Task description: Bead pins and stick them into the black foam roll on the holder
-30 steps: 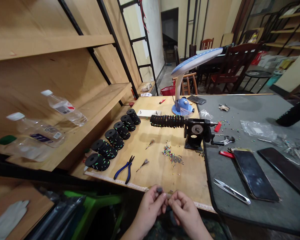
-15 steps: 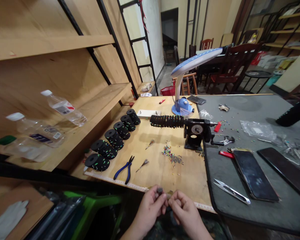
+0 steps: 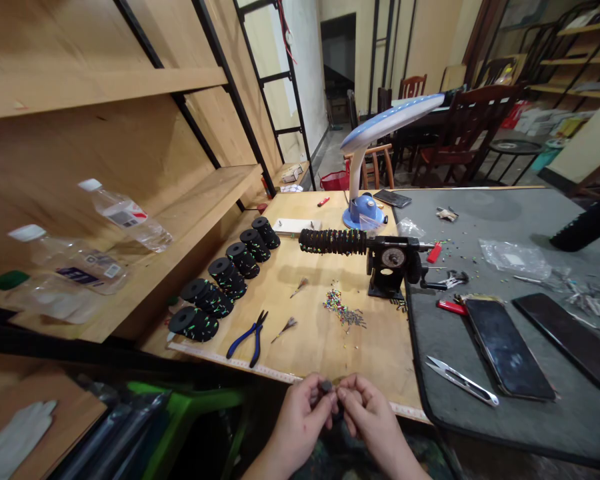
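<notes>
Blue-handled pliers [image 3: 257, 338]: left of crank winder [image 3: 387, 270], handles spread. Left hand [image 3: 304, 415]: nearside of winder, pinches small dark piece [image 3: 326, 386], mostly hidden in the grasp. Right hand [image 3: 369, 410]: bunched beside it; contents, if any, cannot be told. Black cylinder [image 3: 587, 225]: right of winder, cut off.

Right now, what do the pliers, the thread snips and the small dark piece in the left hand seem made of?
Pliers: probably steel, from dark metallic tips, with smooth blue grips, likely plastic or rubber.
Thread snips: likely polished steel, silvery and shiny.
Small dark piece: matte, perhaps rubber or foam; too small to tell.
</notes>
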Tool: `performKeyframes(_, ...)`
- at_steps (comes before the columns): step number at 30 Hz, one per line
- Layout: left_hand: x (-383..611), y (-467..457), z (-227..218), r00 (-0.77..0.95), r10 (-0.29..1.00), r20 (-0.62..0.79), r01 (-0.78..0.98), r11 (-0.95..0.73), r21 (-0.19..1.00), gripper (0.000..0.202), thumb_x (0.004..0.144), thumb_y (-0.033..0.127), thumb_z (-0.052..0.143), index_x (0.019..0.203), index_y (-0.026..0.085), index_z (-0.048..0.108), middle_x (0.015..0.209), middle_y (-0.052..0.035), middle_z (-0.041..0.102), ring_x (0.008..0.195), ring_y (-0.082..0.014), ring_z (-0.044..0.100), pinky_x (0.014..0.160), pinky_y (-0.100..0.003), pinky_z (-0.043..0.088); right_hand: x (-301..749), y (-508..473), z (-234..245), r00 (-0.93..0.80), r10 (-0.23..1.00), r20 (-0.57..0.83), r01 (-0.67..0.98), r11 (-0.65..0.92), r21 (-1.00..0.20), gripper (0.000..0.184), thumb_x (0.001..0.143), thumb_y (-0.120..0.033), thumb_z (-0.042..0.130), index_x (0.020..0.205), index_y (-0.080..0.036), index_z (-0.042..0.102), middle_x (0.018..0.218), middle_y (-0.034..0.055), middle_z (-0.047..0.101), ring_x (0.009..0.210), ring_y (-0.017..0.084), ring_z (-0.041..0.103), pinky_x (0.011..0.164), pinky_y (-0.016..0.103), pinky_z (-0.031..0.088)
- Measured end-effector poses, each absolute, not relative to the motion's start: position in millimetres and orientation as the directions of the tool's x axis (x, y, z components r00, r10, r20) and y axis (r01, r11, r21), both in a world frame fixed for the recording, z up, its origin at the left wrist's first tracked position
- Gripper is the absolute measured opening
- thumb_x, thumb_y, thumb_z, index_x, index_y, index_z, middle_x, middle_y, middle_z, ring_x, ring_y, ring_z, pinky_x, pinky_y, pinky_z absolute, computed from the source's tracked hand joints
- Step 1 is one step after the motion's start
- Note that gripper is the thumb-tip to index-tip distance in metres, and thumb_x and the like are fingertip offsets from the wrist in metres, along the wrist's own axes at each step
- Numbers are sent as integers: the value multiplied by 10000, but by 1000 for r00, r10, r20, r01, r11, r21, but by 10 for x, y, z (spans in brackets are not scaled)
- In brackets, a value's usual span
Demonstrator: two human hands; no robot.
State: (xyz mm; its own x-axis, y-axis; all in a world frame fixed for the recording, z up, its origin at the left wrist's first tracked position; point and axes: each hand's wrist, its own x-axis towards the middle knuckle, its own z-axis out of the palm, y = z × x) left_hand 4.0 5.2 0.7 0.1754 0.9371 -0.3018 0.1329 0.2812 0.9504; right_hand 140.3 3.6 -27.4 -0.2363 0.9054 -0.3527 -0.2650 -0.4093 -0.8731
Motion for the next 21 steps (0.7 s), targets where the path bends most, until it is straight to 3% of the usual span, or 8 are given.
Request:
performKeyframes(12, 60, 50, 3, 168, 920, -353, 148, 330, 932, 176, 782, 300, 620, 713, 163, 532, 598, 7, 571, 474, -104, 499, 485, -213, 381, 1481, 69, -310, -158, 910, -382, -284, -413, -865, 526, 661, -700, 625, 673, -204, 452, 345, -148, 319, 324, 31, 180, 372, 189, 100)
performKeyframes(16, 76, 72, 48, 111, 956, -272, 217, 244, 945, 146, 755, 245, 619, 663, 159, 543, 576, 25, 519, 541, -114, 481, 526, -210, 369, 1464, 54, -345, -181, 916, -359, -291, -398, -870, 517, 669, -690, 629, 671, -212, 432, 376, -155, 280, 335, 36, 193, 373, 194, 101)
performKeyframes(21, 110, 78, 76, 77, 966, -245, 244, 220, 945, 139, 749, 258, 636, 681, 138, 619, 581, 13, 551, 549, -118, 473, 527, -208, 354, 1469, 65, -334, -207, 912, -353, -252, -398, -882, 505, 690, -683, 614, 689, -213, 429, 414, -148, 283, 377, 46, 202, 390, 192, 131)
